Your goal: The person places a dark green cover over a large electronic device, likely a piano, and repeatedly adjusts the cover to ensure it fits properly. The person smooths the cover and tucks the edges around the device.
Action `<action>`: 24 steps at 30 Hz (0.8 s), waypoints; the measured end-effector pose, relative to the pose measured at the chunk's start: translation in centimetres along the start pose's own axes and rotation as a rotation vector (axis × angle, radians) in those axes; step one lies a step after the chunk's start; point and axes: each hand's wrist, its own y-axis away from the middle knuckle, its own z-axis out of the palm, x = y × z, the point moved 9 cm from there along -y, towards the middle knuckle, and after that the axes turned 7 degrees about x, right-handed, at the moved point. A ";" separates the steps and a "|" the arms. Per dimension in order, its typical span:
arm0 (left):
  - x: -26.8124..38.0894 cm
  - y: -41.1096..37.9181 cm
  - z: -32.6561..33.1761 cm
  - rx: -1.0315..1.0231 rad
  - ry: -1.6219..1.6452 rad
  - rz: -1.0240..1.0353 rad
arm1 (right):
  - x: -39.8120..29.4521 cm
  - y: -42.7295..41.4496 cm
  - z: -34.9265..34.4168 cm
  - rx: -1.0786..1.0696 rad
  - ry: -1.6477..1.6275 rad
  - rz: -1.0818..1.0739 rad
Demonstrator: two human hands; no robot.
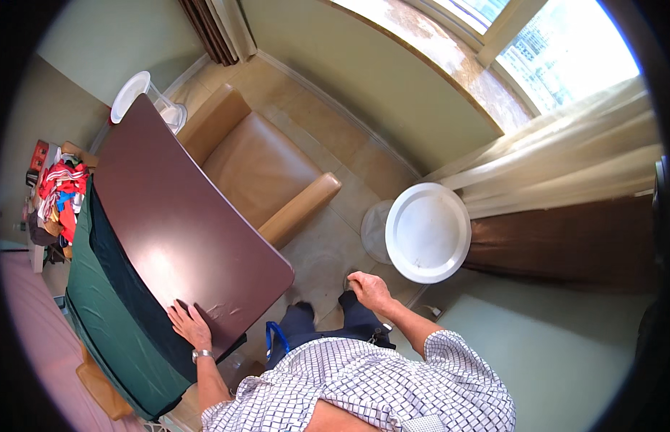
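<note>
My left hand (191, 326) lies palm down on the near left edge of a dark reddish-brown tabletop (175, 210), fingers apart. A wristwatch is on that wrist. Green fabric (108, 302) with a darker band runs along the table's left side, right beside this hand. The tabletop's surface is wrinkled or peeling just right of the fingers. Above the floor, in front of my legs, hangs my right hand (371, 291) with its fingers curled in; nothing shows in it. Closest to it is a white round pedestal stand (428, 232), apart from the hand.
A tan leather armchair (259, 167) stands against the table's far side. Another white round stand (132, 97) is behind the far corner. Piled clothes (62, 189) and a pink bedcover (40, 324) lie left. Curtains (561, 237) and a window sill (421, 43) are at right.
</note>
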 end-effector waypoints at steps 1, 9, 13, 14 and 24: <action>0.4 1.2 -0.6 0.008 -0.012 -0.004 | 1.4 -1.4 0.0 -0.061 0.029 0.037; 8.9 1.3 -1.8 0.013 0.046 -0.260 | 16.4 -10.0 -7.6 -0.159 0.339 0.226; 18.2 -3.9 -3.3 0.061 0.157 -0.146 | 22.2 -13.3 -12.5 -0.254 0.365 0.425; 20.2 -4.7 -3.5 0.083 0.193 -0.123 | 23.2 -15.0 -13.1 -0.283 0.385 0.404; 34.5 -11.1 -4.2 0.053 0.151 -0.343 | 26.6 -39.3 -11.6 -0.618 0.317 0.481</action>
